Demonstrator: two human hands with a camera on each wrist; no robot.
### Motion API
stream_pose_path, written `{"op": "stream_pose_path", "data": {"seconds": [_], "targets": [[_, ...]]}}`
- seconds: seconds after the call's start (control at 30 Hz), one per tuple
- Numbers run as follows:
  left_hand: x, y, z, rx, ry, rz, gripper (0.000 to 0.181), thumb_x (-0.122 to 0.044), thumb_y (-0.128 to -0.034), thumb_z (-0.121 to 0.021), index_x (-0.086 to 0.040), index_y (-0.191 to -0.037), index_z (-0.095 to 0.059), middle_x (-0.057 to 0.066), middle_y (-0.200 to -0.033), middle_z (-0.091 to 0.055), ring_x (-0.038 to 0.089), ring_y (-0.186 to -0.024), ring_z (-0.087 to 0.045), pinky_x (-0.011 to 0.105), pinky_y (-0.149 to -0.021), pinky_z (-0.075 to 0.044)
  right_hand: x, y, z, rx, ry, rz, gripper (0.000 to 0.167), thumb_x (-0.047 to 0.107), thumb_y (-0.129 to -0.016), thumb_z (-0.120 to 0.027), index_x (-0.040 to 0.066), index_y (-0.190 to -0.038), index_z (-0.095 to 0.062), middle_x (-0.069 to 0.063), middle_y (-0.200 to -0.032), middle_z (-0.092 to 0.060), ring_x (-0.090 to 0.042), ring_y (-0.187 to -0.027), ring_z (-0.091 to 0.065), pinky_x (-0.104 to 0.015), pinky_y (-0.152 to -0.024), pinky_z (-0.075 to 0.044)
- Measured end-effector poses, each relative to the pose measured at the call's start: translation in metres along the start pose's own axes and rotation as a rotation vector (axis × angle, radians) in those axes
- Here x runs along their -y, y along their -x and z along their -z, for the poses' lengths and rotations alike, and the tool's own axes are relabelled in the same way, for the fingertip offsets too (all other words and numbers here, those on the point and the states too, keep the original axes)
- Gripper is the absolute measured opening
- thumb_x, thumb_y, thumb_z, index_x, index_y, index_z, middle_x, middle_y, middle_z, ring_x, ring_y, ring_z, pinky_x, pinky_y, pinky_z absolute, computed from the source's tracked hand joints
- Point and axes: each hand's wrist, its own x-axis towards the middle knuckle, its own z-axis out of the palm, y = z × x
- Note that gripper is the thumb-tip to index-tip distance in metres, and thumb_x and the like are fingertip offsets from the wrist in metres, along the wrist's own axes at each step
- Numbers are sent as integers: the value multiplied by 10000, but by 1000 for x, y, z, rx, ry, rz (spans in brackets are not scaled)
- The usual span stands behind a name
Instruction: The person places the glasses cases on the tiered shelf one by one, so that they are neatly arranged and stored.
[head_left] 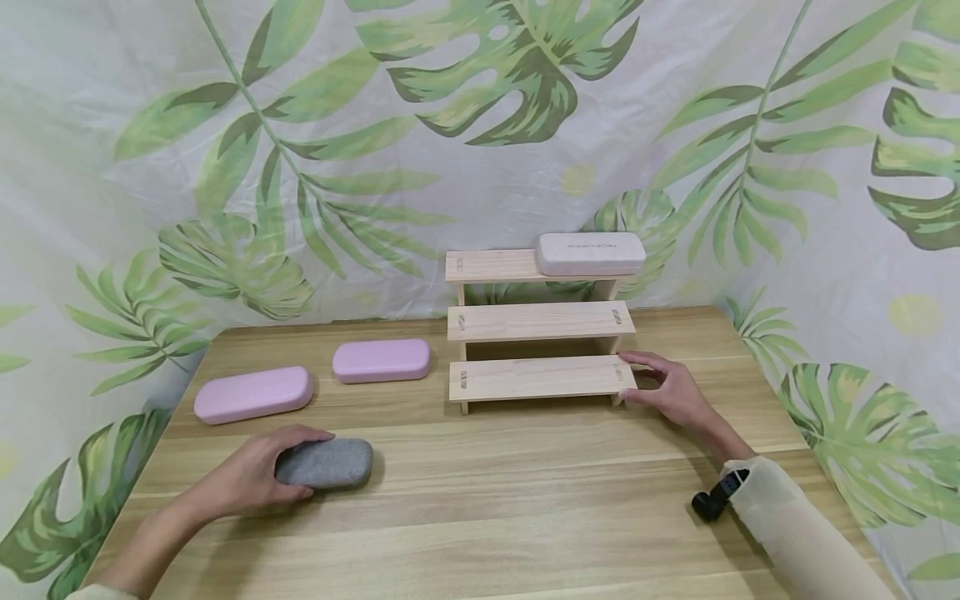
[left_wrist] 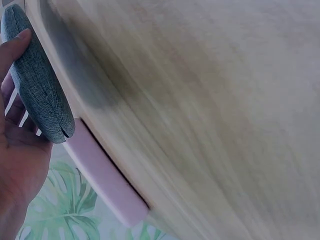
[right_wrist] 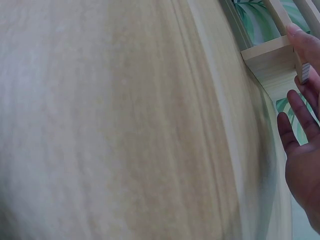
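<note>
My left hand (head_left: 251,471) grips a grey fabric glasses case (head_left: 330,463) by its left end, thumb on the near side and fingers on the far side. In the left wrist view the case (left_wrist: 37,75) appears held a little above the table, its shadow beside it. My right hand (head_left: 671,390) holds the right end of the lowest step of a three-step wooden display rack (head_left: 540,379), the thumb at the front edge and a finger at the back. In the right wrist view the other fingers (right_wrist: 302,112) are spread apart from the rack.
A pale glasses case (head_left: 592,254) with lettering lies on the rack's top step, towards its right end. Two pink glasses cases, a left one (head_left: 253,395) and a right one (head_left: 381,361), lie on the wooden table (head_left: 480,517). A leaf-patterned cloth (head_left: 480,183) hangs behind.
</note>
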Motion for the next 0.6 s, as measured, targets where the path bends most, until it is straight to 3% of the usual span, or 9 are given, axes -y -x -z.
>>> {"op": "stream_pose_path", "data": {"seconds": [0.17, 0.3, 0.43, 0.6], "targets": [[-3, -9, 6, 3, 7, 16, 785, -154, -618, -1025, -137, -1332, -699, -12, -1237, -740, 113, -1088, -676, 48, -962, -383, -1, 0, 0, 4, -1, 3, 628, 97, -830, -915, 66, -1413, -682, -140, -1444, -654, -301, -1283, -619, -329, -1069, -512], [-5, -17, 11, -3, 16, 18, 778, -142, -618, -1023, -129, -1327, -703, -19, -1250, -741, 116, -1105, -664, 43, -980, -359, 0, 0, 0, 3, -2, -5, 629, 106, -827, -920, 78, -1410, -687, -127, -1445, -655, -271, -1279, -622, -353, -1075, -511], [-5, -24, 13, -25, 3, -18, 779, -151, -601, -1025, -123, -1312, -710, -15, -1226, -749, 117, -1079, -664, 55, -967, -367, 0, -1, 0, 6, -1, -6, 630, 113, -826, -922, 81, -1409, -688, -125, -1450, -652, -233, -1282, -619, -374, -1080, -508], [-7, -33, 17, -53, -16, -54, 777, -172, -586, -1021, -123, -1302, -723, 0, -1169, -748, 101, -1006, -651, 103, -892, -418, -2, -1, 0, 7, -2, 4, 634, 104, -826, -919, 73, -1413, -682, -131, -1452, -650, -295, -1293, -614, -352, -1073, -509]]}}
